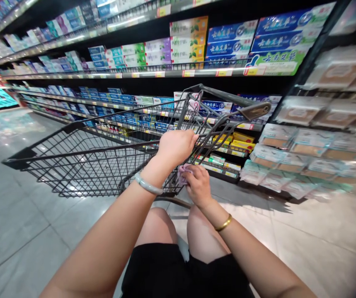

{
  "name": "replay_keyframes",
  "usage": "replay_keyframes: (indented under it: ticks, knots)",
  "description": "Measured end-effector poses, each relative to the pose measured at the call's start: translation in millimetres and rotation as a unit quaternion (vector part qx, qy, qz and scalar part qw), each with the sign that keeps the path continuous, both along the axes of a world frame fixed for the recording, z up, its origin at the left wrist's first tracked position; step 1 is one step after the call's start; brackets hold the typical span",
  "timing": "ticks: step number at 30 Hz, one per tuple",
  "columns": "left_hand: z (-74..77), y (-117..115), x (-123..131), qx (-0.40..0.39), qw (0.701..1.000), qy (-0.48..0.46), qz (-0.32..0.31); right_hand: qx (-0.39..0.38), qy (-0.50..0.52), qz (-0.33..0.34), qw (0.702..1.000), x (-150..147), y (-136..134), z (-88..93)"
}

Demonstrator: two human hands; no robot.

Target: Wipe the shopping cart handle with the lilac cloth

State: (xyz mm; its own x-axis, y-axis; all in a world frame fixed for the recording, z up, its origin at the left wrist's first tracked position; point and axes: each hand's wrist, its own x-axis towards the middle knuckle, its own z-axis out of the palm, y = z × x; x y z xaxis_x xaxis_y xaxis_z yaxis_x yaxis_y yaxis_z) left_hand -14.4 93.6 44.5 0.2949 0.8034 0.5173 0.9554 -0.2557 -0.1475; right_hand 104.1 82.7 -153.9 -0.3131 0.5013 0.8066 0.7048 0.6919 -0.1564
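A black wire shopping cart (81,165) stands in front of me, its basket pointing left and its handle (255,111) at the upper right. My left hand (178,145), with a pale bangle on the wrist, is closed around the cart's top side rail near the handle end. Just below it, my right hand (199,182) grips a crumpled light purple cloth (184,174) against the rear wire frame of the cart. A gold bracelet (224,222) circles my right wrist. The fingertips of my left hand are partly hidden.
Behind the cart runs a long store shelf (190,73) stacked with toothpaste boxes (230,41). At its right end hang several clear packs (308,142). My bent knees (157,225) are close to the cart over a grey tiled floor (25,231).
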Motion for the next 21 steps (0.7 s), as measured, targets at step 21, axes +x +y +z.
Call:
replay_keyframes:
  ticks: [21]
  knots:
    - [5.7, -18.7, -2.6, -0.048, 0.995, -0.075, -0.048, 0.157, 0.004, 0.012, 0.987, 60.0, 12.8, 167.5]
